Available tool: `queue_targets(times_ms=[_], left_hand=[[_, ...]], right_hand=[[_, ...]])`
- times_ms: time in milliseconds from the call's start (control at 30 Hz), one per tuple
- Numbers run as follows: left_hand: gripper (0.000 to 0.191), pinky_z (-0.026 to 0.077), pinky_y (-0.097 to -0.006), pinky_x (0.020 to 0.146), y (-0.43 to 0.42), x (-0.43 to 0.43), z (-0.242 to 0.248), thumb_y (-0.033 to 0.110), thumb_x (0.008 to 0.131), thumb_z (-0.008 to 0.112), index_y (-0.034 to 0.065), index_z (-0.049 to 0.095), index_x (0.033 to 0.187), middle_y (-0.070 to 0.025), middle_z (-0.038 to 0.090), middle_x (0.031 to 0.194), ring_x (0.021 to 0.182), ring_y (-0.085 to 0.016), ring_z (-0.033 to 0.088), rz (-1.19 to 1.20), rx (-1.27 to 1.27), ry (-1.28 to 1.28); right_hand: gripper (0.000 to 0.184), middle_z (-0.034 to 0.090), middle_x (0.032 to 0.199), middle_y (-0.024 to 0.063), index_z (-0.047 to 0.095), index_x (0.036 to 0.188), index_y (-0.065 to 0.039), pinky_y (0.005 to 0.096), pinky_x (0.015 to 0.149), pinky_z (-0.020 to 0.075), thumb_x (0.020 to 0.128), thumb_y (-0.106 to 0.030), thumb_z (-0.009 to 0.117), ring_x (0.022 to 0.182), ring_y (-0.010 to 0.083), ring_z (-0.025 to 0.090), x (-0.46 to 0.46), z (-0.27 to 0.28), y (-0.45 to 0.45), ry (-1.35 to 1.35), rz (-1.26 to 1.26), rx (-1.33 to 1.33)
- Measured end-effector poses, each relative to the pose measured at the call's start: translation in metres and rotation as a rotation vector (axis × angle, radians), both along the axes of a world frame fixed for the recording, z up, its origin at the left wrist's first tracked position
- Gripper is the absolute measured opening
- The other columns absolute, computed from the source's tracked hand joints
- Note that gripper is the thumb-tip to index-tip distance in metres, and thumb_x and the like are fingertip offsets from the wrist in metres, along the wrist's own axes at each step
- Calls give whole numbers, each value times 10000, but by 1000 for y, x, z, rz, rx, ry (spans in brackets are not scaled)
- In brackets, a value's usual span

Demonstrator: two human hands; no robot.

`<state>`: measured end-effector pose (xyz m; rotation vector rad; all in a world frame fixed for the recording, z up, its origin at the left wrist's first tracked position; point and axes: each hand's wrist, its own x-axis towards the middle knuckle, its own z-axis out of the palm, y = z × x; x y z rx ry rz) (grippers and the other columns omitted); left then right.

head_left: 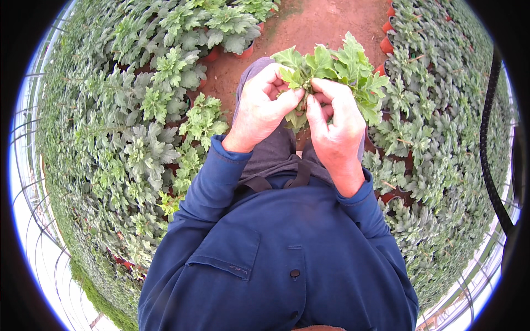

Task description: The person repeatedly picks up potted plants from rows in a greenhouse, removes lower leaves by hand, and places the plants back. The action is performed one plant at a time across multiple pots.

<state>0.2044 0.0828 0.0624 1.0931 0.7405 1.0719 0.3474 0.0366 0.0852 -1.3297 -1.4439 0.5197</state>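
A leafy green plant (352, 62), with lobed leaves like a chrysanthemum's, is in front of my knees. My left hand (265, 103) pinches it near its middle, with thumb and forefinger together on a small shoot. From the other side, my right hand (338, 128) grips the same part between its thumb and forefinger. The fingertips of both hands almost meet there. Leaves spread out beyond the fingers, and a few lower ones hang between my hands. The exact bit of stem or bud in the fingertips is too small to make out.
Dense rows of similar potted plants (153, 149) stand to the left, and more plants (426, 136) to the right. Red-brown pots (387, 44) line a bare earth path (319, 22) ahead. A dark strap (485, 145) hangs at the right rim.
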Motion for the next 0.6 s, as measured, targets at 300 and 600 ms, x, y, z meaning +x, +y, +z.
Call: queue_targets(times_ms=[300,600], left_hand=[[204,495,-271,906,-2,2,3,11,918,633,-1,590,1117,-60,641,1108,1023,-110,604,-4,-4,-6],[185,502,-267,883,-2,-3,-1,1,913,633,0,598,1094,-53,643,1073,996,-105,607,-50,-4,16]], right_hand=[[194,640,920,139,666,1011,-24,364,736,534,826,31,685,844,295,652,7,0,4,-154,24,104],[168,656,894,116,670,971,-23,317,672,534,820,41,707,762,234,663,13,2,5,-250,45,111]])
